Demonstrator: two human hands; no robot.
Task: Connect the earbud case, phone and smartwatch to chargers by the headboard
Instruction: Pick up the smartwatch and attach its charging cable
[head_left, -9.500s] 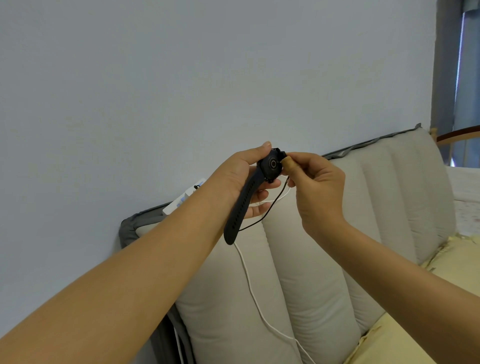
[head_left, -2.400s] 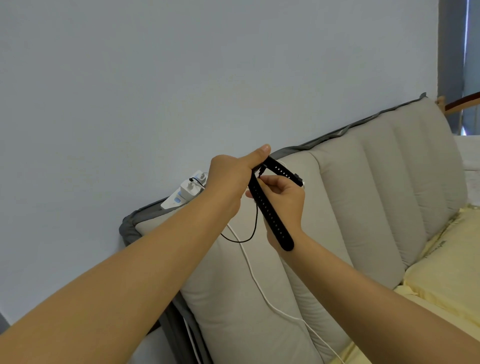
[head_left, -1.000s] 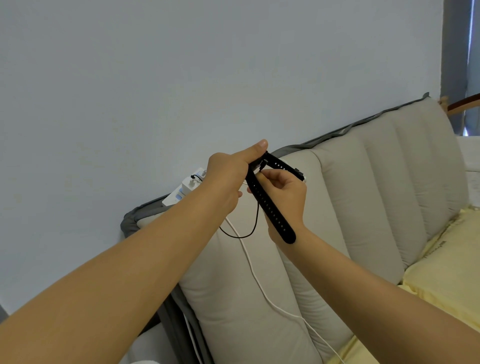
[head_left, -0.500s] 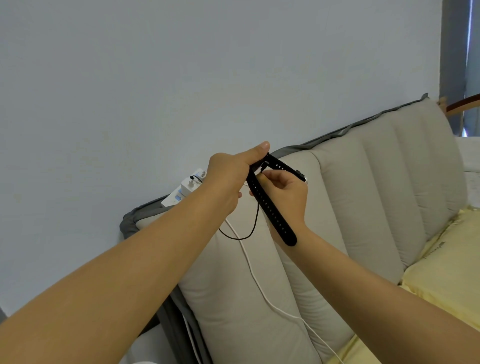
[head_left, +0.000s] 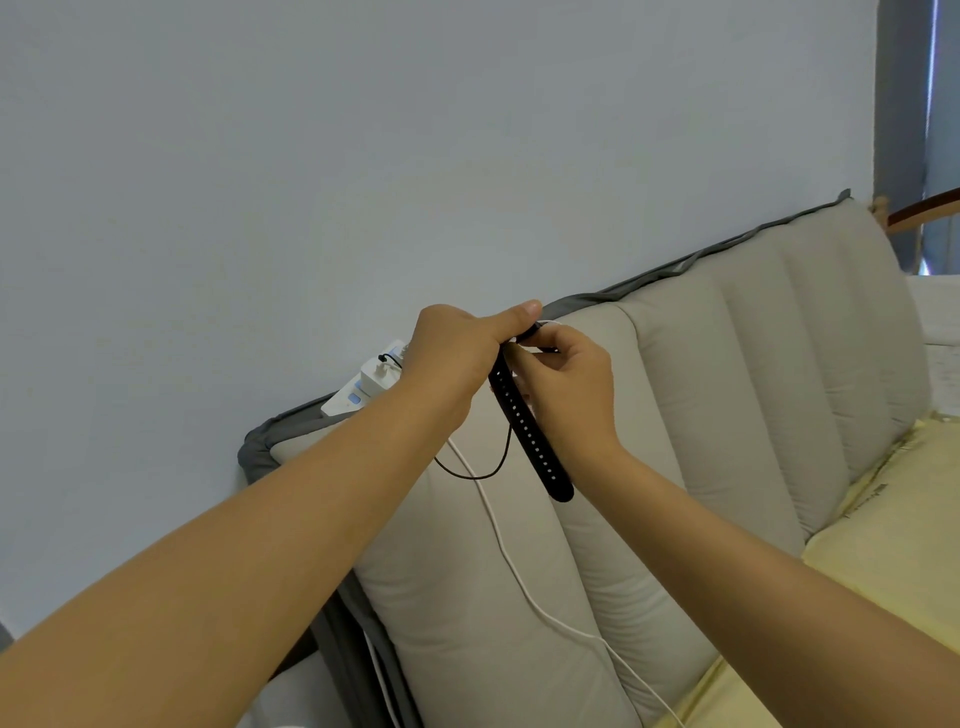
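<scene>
Hands have drawn closer together over the last second: your right hand (head_left: 563, 384), which was lower beside the strap with the upper strap showing above it, now sits up against your left hand (head_left: 457, 353), and its fingers (head_left: 540, 343) curl in a pinch over the top of the smartwatch (head_left: 524, 431), hiding the upper strap and the watch body. Your left hand grips the watch from the other side, thumb laid flat along the top, fingers wrapped round and out of sight. Little else has shifted; the watch hangs where it did, in the air in front of the top edge of the headboard (head_left: 727, 389), just right of the white power strip (head_left: 363, 387) that lies on its corner.

That closing-in reads to me as the last fitting of the charger onto the back of the watch, though the contact itself is hidden between your hands, so you cannot count it as seated yet.

The one strap you can see gives the long axis: it runs from your hands down and to the right, steeply tilted, free end lowest, holes facing you. The thin black cable (head_left: 483, 473) loops below your left hand and comes up to the watch. A white cable (head_left: 498, 530) trails down the headboard cushion toward the yellow bedding (head_left: 883, 545); what it feeds is out of view
</scene>
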